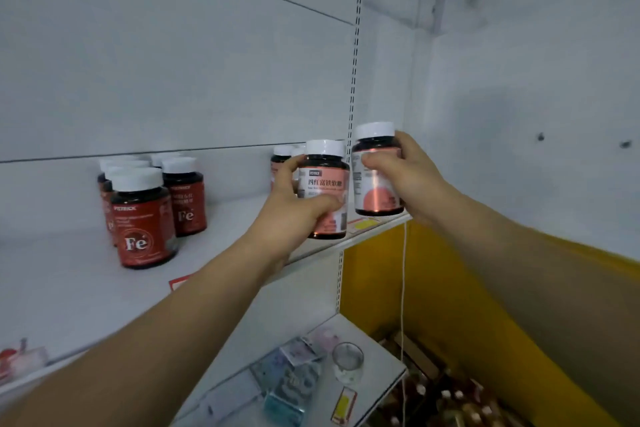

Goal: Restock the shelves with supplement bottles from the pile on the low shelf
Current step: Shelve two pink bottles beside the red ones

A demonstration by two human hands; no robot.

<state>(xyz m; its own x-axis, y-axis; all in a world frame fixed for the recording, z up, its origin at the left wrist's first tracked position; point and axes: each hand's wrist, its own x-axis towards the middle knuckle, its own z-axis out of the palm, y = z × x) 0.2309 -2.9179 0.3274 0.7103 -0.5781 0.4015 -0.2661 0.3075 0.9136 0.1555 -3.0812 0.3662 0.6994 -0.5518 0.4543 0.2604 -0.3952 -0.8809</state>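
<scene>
bottles in both hands here, up at the right end of the white shelf. left hand is wrapped round a pink-label bottle, thumb across the front, fingers behind, and its base looks to hang just off the shelf's front lip. right hand pinches a second pink bottle by the upper body, label turned sideways, bottom about level with the shelf edge near the price tag. more pink bottles stand behind, against the back panel, and a cluster of red iron bottles sits well apart to the left. to place these well, i'd judge: push each one in past the lip before letting go, set it flat and upright just in front of the back row, and twist the right one so its label faces out. low down, the yellow bin holds what looks like the remaining stock, too blurred to tell.
</scene>
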